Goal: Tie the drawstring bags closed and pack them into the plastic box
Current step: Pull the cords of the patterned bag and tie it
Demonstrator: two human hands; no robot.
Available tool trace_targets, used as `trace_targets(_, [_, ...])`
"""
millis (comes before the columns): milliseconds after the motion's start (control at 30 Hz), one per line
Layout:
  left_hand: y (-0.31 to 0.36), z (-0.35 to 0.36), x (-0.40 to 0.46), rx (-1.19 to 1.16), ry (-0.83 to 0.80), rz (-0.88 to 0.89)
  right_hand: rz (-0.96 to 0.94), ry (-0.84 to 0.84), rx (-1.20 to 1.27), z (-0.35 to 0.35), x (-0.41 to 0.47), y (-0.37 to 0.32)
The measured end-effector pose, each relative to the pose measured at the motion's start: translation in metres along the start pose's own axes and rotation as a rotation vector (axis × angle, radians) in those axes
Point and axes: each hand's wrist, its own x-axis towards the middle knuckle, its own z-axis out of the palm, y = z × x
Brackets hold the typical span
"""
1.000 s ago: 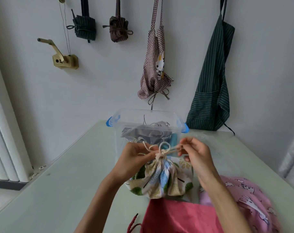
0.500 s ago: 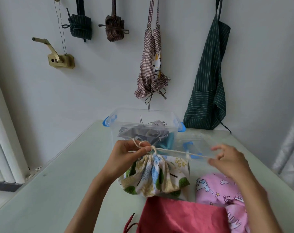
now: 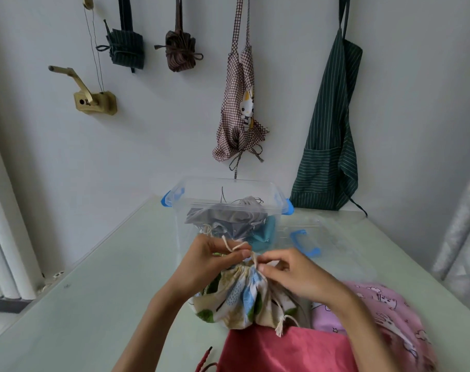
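A cream drawstring bag (image 3: 239, 302) printed with green and blue leaves stands on the table, its mouth gathered tight. My left hand (image 3: 209, 261) pinches the cream cord (image 3: 235, 247) just above the gathered neck. My right hand (image 3: 295, 275) pinches the cord at the neck from the right side. A loose cord end hangs down the bag's front. Behind the bag stands the clear plastic box (image 3: 279, 194) with blue latches, holding grey and teal bags (image 3: 236, 218).
A red bag (image 3: 285, 350) lies at the near edge and a pink printed bag (image 3: 384, 307) to its right. The clear box lid (image 3: 306, 240) with a blue handle lies right of the box. Aprons and folded cloths hang on the wall behind.
My right hand, which had pulled the cord out taut to the right, has come back in to the bag's neck. The left hand stays at the neck.
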Motion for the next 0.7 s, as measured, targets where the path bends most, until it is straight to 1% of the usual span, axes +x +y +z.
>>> trace_targets(100, [-0.002, -0.003, 0.001, 0.004, 0.052, 0.008, -0.046, 0.143, 0.002, 0.003, 0.002, -0.002])
trace_targets(200, [0.004, -0.002, 0.000, -0.049, 0.103, -0.025, -0.082, 0.215, 0.082, 0.002, 0.002, -0.009])
trace_targets(267, [0.003, -0.002, 0.001, 0.072, 0.113, -0.026, -0.090, 0.300, 0.058, 0.001, 0.002, -0.011])
trace_targets(333, [0.001, -0.006, 0.005, 0.265, 0.172, -0.040, -0.096, 0.356, 0.020, -0.003, 0.001, -0.011])
trace_targets(367, [-0.001, -0.009, 0.007, 0.345, 0.215, -0.053, -0.090, 0.353, 0.015, -0.007, -0.001, -0.011])
trace_targets(433, [0.000, -0.013, 0.007, 0.394, 0.288, -0.081, -0.044, 0.310, 0.004, -0.017, -0.005, -0.007])
trace_targets(533, [0.002, -0.003, 0.005, 0.480, 0.354, -0.141, 0.059, 0.190, -0.097, -0.022, -0.009, -0.005])
trace_targets(567, [0.002, 0.000, 0.005, 0.490, 0.383, -0.155, 0.096, 0.144, -0.082, -0.021, -0.009, -0.005])
trace_targets(633, [0.004, 0.002, 0.004, 0.474, 0.397, -0.170, 0.160, 0.047, 0.064, -0.019, -0.009, -0.007])
trace_targets(700, [0.006, 0.001, 0.003, 0.473, 0.325, -0.149, 0.213, 0.003, 0.279, -0.017, -0.009, -0.011])
